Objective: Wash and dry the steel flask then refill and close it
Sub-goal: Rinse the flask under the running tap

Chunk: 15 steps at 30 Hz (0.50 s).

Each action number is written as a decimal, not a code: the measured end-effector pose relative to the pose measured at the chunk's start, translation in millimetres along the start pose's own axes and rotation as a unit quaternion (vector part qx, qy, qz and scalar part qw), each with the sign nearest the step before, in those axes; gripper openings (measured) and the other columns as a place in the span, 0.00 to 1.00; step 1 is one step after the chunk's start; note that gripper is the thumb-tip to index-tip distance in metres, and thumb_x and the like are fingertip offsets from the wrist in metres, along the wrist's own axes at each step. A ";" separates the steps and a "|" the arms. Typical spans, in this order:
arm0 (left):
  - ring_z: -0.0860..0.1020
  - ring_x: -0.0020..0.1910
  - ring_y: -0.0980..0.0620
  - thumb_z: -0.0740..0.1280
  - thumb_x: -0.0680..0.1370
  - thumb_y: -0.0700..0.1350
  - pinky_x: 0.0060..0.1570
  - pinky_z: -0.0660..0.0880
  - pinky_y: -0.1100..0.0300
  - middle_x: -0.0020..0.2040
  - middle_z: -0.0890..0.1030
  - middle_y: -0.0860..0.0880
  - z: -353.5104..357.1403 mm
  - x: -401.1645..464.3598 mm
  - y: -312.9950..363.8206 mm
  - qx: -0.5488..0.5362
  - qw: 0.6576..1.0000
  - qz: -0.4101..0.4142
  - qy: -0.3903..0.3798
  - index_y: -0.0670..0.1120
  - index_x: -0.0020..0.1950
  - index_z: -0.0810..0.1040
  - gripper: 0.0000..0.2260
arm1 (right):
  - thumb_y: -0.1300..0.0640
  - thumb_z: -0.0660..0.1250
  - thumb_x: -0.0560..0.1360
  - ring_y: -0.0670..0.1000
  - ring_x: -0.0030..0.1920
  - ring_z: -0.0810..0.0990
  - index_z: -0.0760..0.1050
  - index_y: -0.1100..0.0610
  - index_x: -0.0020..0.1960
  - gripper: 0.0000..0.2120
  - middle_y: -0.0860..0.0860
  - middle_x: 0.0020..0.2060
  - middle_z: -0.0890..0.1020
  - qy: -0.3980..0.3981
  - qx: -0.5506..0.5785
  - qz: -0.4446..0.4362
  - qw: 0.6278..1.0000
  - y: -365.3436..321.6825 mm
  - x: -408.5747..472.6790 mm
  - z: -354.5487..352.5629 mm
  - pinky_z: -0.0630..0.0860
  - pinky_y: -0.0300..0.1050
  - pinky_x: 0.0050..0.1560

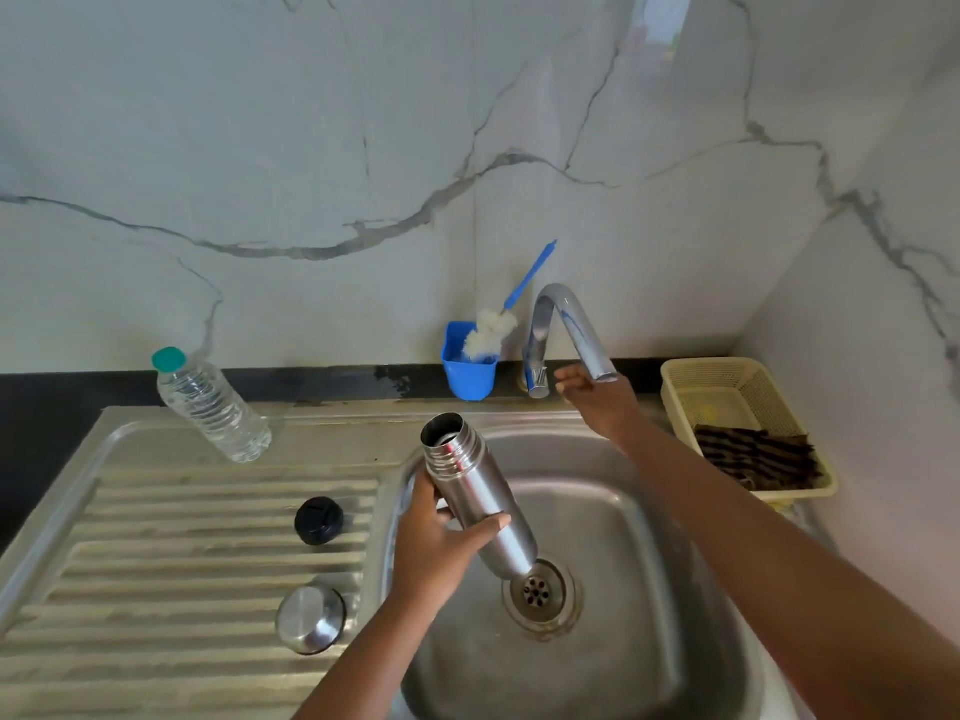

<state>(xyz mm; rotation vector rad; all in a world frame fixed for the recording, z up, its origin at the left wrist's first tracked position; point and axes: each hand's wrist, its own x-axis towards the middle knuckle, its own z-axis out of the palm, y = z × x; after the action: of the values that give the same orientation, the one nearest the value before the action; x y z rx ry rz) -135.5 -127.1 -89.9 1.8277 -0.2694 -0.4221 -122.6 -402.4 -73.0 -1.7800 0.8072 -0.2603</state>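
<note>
The steel flask (475,485) is uncapped and tilted over the sink basin (649,537), its mouth toward the back. My left hand (441,543) grips its body from the left side. My right hand (597,397) reaches under the tap spout (576,324), fingers stretched toward the tap lever (537,379) at its base. No water runs from the spout. The black inner stopper (318,520) and the steel cap cup (310,618) lie on the ribbed drainboard (156,563).
A clear plastic water bottle (213,407) with a green cap stands at the drainboard's back. A blue cup (469,366) holds a white bottle brush (493,330). A cream basket (737,407) with a dark cloth (753,454) sits right of the sink. The drain (537,589) is open.
</note>
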 end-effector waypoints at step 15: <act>0.81 0.50 0.57 0.82 0.65 0.43 0.46 0.75 0.64 0.55 0.82 0.55 5.4 10.1 -8.7 -0.010 0.999 -0.031 -0.002 0.59 0.63 0.72 0.32 | 0.54 0.66 0.77 0.41 0.45 0.78 0.77 0.49 0.50 0.02 0.43 0.44 0.78 -0.058 -0.152 -0.116 0.980 42.4 72.5 25.2 0.70 0.28 0.43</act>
<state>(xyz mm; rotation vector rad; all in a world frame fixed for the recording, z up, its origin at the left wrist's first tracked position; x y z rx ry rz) -128.8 -133.2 -101.1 1.8197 -0.2111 -0.4705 -71.7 -436.1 -136.0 -2.1603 0.5788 -0.1905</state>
